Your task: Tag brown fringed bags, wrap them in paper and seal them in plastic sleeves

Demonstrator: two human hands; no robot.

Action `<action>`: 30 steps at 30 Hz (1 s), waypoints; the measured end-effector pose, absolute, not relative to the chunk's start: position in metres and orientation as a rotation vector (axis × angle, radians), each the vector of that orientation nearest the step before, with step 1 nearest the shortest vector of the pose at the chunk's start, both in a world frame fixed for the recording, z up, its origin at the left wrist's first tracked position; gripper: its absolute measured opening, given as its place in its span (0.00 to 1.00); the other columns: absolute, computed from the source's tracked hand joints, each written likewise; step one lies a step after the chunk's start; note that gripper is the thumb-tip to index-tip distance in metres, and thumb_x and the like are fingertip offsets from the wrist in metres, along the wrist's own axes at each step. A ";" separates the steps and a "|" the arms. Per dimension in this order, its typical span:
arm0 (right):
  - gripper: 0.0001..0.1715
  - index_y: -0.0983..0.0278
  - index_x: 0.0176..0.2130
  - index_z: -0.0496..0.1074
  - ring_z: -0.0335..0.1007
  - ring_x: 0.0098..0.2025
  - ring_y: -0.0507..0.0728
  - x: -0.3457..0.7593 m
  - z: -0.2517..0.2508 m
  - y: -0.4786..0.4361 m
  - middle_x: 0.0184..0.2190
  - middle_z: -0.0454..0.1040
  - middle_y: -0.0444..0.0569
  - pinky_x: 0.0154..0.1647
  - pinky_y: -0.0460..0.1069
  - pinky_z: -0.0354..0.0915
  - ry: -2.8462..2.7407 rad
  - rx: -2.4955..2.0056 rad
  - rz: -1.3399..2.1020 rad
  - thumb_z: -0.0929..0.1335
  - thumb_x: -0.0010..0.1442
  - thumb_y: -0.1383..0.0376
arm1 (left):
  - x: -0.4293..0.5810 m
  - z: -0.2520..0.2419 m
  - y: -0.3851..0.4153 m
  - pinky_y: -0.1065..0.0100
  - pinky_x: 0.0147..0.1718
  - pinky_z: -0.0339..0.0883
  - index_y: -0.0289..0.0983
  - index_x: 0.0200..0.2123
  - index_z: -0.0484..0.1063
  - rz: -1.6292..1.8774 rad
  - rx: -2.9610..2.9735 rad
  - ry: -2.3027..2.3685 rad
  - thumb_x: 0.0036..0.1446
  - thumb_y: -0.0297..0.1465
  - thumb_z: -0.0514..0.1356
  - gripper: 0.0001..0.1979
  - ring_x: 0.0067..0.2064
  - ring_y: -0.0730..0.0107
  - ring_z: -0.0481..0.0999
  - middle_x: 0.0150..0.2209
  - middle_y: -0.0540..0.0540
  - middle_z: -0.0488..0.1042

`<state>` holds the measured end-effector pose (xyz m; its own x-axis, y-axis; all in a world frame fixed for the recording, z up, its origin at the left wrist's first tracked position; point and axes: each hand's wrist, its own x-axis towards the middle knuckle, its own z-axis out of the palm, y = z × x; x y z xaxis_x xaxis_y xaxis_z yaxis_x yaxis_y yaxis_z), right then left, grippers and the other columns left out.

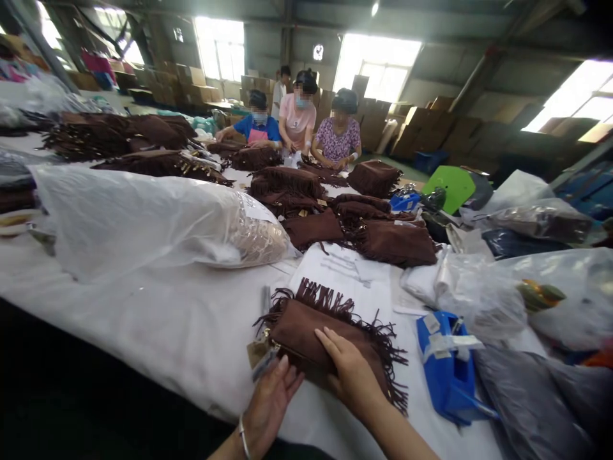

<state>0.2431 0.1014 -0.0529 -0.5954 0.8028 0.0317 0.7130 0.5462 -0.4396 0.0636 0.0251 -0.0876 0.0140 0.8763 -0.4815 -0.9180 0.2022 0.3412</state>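
Right hand [352, 377] is being pressed open on a crosswise fringed suede bag [316, 335], the left hand [272, 409], grip unclear, being held at its tagged end.

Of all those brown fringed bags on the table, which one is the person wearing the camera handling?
The fringed brown suede bag between their left hand and right hand; the other bags lie farther up the table.

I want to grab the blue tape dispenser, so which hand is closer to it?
The right hand is nearer: it rests on the fringed bag, to the left of the tape dispenser. The left hand is farther away, past the bag's other end.
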 end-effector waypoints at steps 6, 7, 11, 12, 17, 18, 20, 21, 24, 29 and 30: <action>0.50 0.56 0.63 0.52 0.54 0.61 0.56 0.250 -0.026 0.112 0.62 0.58 0.46 0.62 0.55 0.55 -2.525 -1.315 0.637 0.61 0.42 0.76 | 0.022 -0.093 0.020 0.46 0.59 0.55 0.38 0.47 0.72 1.599 -0.198 0.482 0.58 0.24 0.54 0.15 0.59 0.55 0.64 0.54 0.43 0.70; 0.49 0.56 0.63 0.53 0.55 0.61 0.56 0.250 -0.028 0.110 0.61 0.58 0.46 0.62 0.55 0.55 -2.517 -1.320 0.643 0.61 0.42 0.76 | 0.017 -0.092 0.024 0.46 0.58 0.57 0.39 0.48 0.72 1.644 -0.196 0.484 0.60 0.27 0.54 0.14 0.58 0.53 0.64 0.55 0.42 0.69; 0.50 0.56 0.63 0.53 0.54 0.62 0.57 0.250 -0.045 0.099 0.62 0.57 0.45 0.62 0.56 0.56 -2.499 -1.315 0.612 0.60 0.41 0.77 | 0.003 -0.088 0.044 0.53 0.50 0.69 0.31 0.48 0.71 1.687 -0.227 0.651 0.62 0.39 0.54 0.19 0.53 0.54 0.71 0.51 0.35 0.72; 0.50 0.56 0.63 0.53 0.53 0.62 0.57 0.251 -0.050 0.096 0.62 0.56 0.45 0.62 0.56 0.56 -2.499 -1.311 0.590 0.60 0.41 0.77 | 0.000 -0.088 0.049 0.56 0.48 0.71 0.30 0.46 0.72 1.680 -0.256 0.705 0.62 0.39 0.54 0.19 0.50 0.57 0.73 0.48 0.36 0.74; 0.52 0.56 0.63 0.51 0.49 0.64 0.57 0.251 -0.062 0.087 0.63 0.54 0.44 0.63 0.58 0.53 -2.523 -1.307 0.525 0.59 0.40 0.78 | -0.017 -0.090 0.057 0.64 0.42 0.75 0.35 0.44 0.73 1.750 -0.233 0.852 0.63 0.27 0.53 0.11 0.47 0.66 0.76 0.45 0.42 0.76; 0.52 0.55 0.63 0.52 0.49 0.64 0.57 0.251 -0.063 0.086 0.63 0.54 0.44 0.63 0.58 0.53 -2.535 -1.303 0.523 0.59 0.39 0.78 | -0.020 -0.090 0.053 0.63 0.42 0.74 0.36 0.44 0.73 1.766 -0.214 0.867 0.63 0.25 0.52 0.11 0.48 0.66 0.75 0.45 0.42 0.77; 0.53 0.55 0.63 0.53 0.48 0.64 0.56 0.252 -0.063 0.086 0.64 0.54 0.43 0.64 0.58 0.51 -2.568 -1.293 0.530 0.59 0.38 0.79 | -0.023 -0.088 0.041 0.62 0.44 0.73 0.38 0.44 0.73 1.744 -0.172 0.909 0.62 0.23 0.52 0.13 0.49 0.65 0.74 0.45 0.43 0.77; 0.54 0.55 0.63 0.53 0.48 0.64 0.56 0.252 -0.063 0.086 0.64 0.53 0.43 0.65 0.58 0.49 -2.585 -1.292 0.539 0.58 0.37 0.79 | -0.022 -0.088 0.033 0.62 0.45 0.73 0.38 0.44 0.73 1.706 -0.150 0.932 0.61 0.23 0.53 0.12 0.50 0.64 0.74 0.46 0.43 0.76; 0.54 0.58 0.63 0.51 0.44 0.66 0.55 0.251 -0.062 0.082 0.65 0.51 0.44 0.66 0.58 0.46 -2.599 -1.344 0.583 0.59 0.37 0.80 | -0.014 -0.088 0.004 0.62 0.49 0.70 0.33 0.45 0.74 1.498 -0.100 0.955 0.56 0.24 0.59 0.12 0.53 0.57 0.71 0.49 0.37 0.74; 0.42 0.61 0.64 0.49 0.32 0.68 0.62 0.219 -0.050 0.066 0.67 0.40 0.49 0.65 0.63 0.43 -2.570 -1.401 0.747 0.65 0.54 0.63 | 0.018 -0.099 -0.027 0.55 0.59 0.56 0.36 0.48 0.73 1.203 0.041 0.984 0.47 0.34 0.68 0.23 0.57 0.52 0.66 0.52 0.39 0.71; 0.42 0.60 0.65 0.48 0.30 0.68 0.62 0.208 -0.048 0.063 0.67 0.39 0.49 0.65 0.64 0.42 -2.579 -1.355 0.758 0.65 0.55 0.59 | 0.023 -0.101 -0.028 0.55 0.59 0.55 0.38 0.48 0.73 1.181 0.099 0.995 0.46 0.36 0.69 0.25 0.57 0.52 0.66 0.52 0.40 0.71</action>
